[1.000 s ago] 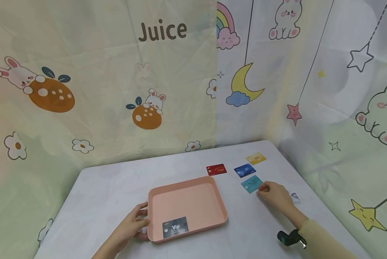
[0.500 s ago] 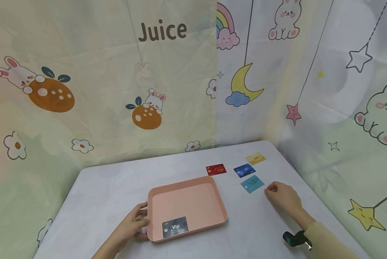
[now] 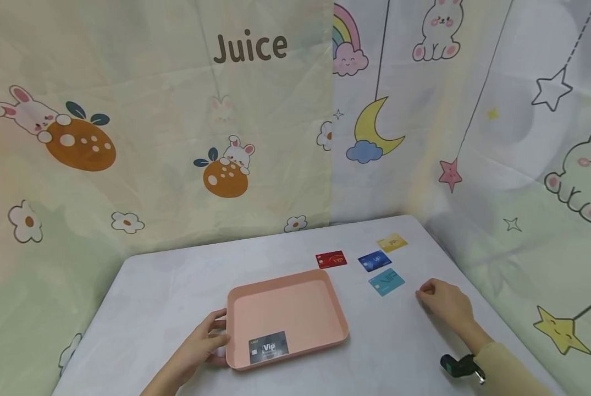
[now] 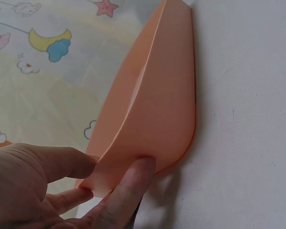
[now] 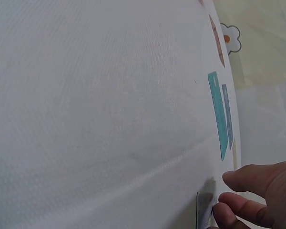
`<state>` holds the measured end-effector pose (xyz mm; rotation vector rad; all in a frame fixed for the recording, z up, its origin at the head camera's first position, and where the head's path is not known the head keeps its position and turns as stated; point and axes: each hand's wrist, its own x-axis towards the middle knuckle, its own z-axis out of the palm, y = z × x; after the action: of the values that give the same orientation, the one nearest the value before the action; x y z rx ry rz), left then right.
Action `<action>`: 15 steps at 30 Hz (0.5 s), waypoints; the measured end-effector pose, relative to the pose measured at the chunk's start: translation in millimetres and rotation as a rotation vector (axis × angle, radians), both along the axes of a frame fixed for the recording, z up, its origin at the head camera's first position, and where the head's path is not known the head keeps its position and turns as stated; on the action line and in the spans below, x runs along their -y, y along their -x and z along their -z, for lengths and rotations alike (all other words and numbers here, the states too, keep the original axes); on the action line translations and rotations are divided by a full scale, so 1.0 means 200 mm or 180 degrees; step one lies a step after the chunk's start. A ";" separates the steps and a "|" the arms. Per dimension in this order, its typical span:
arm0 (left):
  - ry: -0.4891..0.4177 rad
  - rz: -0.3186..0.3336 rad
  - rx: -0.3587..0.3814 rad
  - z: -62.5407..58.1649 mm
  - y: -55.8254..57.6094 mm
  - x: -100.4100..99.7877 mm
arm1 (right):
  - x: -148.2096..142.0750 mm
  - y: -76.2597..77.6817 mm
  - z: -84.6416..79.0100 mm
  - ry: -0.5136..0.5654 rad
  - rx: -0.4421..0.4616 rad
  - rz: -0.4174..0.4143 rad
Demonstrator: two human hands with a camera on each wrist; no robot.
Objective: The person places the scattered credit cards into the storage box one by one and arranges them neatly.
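Note:
A pink tray [image 3: 287, 308] lies on the table with a dark grey VIP card [image 3: 269, 347] in its near-left corner. At the tray's left end, my left hand [image 3: 201, 344] holds the edge; the left wrist view shows fingertips [image 4: 142, 169] against the outer wall. My right hand [image 3: 446, 305] is low over the table, right of the teal card [image 3: 386, 282]. In the right wrist view, a pale card [image 5: 205, 205] is beside its fingertips, with the thumb and fingers apart. The hand hides this card in the head view.
A red card [image 3: 331, 259], a blue card [image 3: 374, 261] and a yellow card [image 3: 392, 242] lie behind and right of the tray. A printed curtain [image 3: 270, 110] hangs behind the table. A black wrist device [image 3: 457, 366] is on the right forearm.
My right hand has moved right, away from the teal card, and now covers the spot where the pale card showed. My left hand and the tray have stayed in place.

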<state>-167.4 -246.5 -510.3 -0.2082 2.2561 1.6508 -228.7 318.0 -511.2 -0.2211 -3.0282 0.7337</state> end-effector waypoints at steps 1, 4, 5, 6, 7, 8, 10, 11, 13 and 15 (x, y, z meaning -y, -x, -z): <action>-0.0001 0.0004 0.0000 0.00 0.00 0.00 | -0.01 0.00 0.00 -0.0025 0.0006 0.0007; -0.0017 0.0013 0.0010 0.00 0.00 0.00 | -0.03 -0.01 0.00 -0.0075 0.0042 0.0020; -0.0016 0.0010 0.0011 0.00 0.00 0.00 | -0.04 -0.01 0.00 -0.0098 0.0048 0.0008; -0.0017 0.0020 0.0013 0.00 -0.01 0.00 | -0.05 -0.01 0.00 -0.0136 0.0041 -0.0002; -0.0017 0.0018 0.0016 0.00 0.00 0.00 | -0.05 -0.01 0.00 -0.0175 0.0042 -0.0018; -0.0019 0.0016 0.0021 0.00 0.00 0.01 | -0.06 -0.01 0.00 -0.0216 0.0051 -0.0029; -0.0025 0.0008 0.0022 0.01 0.00 0.01 | -0.07 -0.02 0.00 -0.0307 0.0076 -0.0037; -0.0028 0.0006 0.0023 0.01 0.00 0.01 | -0.07 -0.02 0.00 -0.0353 0.0100 -0.0034; -0.0033 0.0008 0.0021 0.01 0.00 0.01 | -0.08 -0.02 -0.01 -0.0445 0.0131 0.0007; -0.0041 0.0008 0.0010 0.01 0.00 0.02 | -0.08 -0.02 -0.01 -0.0488 0.0159 0.0061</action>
<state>-166.8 -249.6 -511.7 -0.2043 2.2418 1.6622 -225.1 334.6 -508.7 -0.2682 -3.1055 0.4986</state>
